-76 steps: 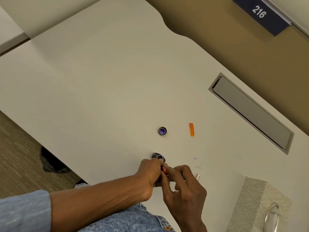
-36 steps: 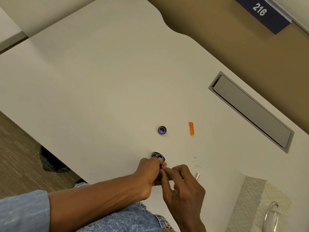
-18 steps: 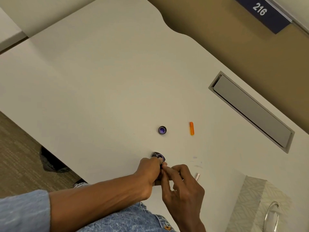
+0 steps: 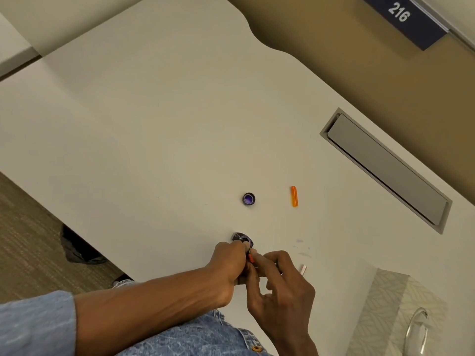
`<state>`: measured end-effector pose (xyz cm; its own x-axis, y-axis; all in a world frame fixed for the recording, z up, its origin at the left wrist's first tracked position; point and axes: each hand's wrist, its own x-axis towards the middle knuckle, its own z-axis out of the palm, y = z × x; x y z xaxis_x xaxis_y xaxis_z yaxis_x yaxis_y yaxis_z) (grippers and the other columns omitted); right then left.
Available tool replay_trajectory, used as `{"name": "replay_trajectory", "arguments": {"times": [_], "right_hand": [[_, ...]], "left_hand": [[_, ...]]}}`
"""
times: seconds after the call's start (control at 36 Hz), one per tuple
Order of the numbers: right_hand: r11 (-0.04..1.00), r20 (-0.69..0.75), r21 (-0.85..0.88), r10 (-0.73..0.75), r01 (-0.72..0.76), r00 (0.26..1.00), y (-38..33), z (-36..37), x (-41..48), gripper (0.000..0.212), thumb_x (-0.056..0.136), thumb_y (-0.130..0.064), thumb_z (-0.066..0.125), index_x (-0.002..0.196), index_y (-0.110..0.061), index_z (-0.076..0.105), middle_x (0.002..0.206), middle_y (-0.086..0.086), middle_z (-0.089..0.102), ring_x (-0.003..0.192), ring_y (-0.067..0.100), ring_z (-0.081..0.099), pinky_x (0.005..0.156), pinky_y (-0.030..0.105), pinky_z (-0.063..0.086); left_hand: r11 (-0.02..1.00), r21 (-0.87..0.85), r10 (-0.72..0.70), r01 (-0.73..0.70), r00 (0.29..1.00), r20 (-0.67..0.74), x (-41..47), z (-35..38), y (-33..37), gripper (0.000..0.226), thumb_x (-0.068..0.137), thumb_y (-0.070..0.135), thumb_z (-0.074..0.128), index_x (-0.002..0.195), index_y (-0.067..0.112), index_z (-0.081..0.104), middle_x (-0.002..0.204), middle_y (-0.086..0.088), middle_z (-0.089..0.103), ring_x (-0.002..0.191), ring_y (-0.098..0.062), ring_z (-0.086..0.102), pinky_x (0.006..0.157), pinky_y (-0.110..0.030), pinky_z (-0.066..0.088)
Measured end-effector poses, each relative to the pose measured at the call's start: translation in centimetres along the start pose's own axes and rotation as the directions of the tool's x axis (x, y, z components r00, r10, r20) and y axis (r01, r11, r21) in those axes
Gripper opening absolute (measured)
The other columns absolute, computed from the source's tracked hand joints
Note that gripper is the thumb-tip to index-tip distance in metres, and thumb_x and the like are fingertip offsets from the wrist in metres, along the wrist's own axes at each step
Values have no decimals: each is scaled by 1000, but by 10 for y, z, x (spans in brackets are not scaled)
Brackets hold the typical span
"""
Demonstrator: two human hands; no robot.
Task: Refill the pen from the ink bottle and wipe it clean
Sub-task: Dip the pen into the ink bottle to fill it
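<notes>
In the head view, the open ink bottle (image 4: 243,238) stands on the desk (image 4: 154,124), close to the near edge. The left hand (image 4: 227,263) is curled against its near side and holds it. The right hand (image 4: 280,286) pinches the pen (image 4: 250,256) just beside the bottle's mouth (only a small red part shows). If the left hand slips, the bottle may tip and spill ink; an unsteady pen could drip.
</notes>
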<state>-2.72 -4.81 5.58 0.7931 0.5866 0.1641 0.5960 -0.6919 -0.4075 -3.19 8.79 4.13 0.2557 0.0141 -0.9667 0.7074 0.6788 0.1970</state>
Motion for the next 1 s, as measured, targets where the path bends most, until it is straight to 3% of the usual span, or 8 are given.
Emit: {"name": "replay_trajectory", "arguments": {"times": [0.08,0.22,0.42,0.58,0.69,0.83,1.0], "right_hand": [[1000,16,-6,4,-4,1000,-1,0,1,12,86,-23,84,98,-24,83,85,-7,70,54,7,53,45,20,40],[1000,11,-19,17,-17,1000,-1,2,1,7,88,-29,85,93,-24,83,81,-7,70,52,8,53,48,16,34],[1000,-1,-10,21,-21,1000,1,1,2,15,86,-35,86,97,-25,84,81,-7,70,51,8,52,45,19,38],[1000,-27,-9,-4,4,1000,1,1,1,18,85,-25,85,102,-24,84,85,-8,70,51,9,51,42,25,41],[1000,-14,-12,-15,15,1000,0,2,2,9,89,-23,80,97,-24,83,84,-8,70,52,8,52,44,23,40],[1000,-11,-16,-3,3,1000,0,2,3,6,87,-29,84,91,-24,83,81,-8,71,51,8,52,49,17,35],[1000,-26,-17,-1,0,1000,2,1,4,10,86,-33,86,92,-25,83,81,-8,70,52,9,53,43,23,41]], "left_hand": [[1000,-12,-12,12,1000,-3,-1,-1,0,28,108,15,52,114,2,75,94,-14,79,84,-28,74,91,-55,65],[1000,3,-19,19,1000,-11,-1,0,3,30,108,14,51,119,-1,74,94,-14,76,84,-29,71,94,-56,64],[999,35,-14,14,1000,-21,0,2,4,30,109,19,53,120,0,73,112,-21,79,104,-38,77,98,-55,62],[999,36,-13,14,999,-37,0,2,4,28,108,20,54,120,2,72,115,-25,78,111,-42,76,97,-57,62],[1000,12,-14,14,1000,-26,-1,1,4,28,109,15,51,119,1,74,107,-18,80,93,-32,75,94,-53,64],[1000,14,-13,14,1000,-28,1,2,5,29,109,14,52,120,-2,73,105,-18,77,92,-32,71,96,-55,63],[999,38,-13,14,999,-30,0,3,5,29,109,16,53,119,0,74,117,-24,78,112,-41,75,98,-55,62]]}}
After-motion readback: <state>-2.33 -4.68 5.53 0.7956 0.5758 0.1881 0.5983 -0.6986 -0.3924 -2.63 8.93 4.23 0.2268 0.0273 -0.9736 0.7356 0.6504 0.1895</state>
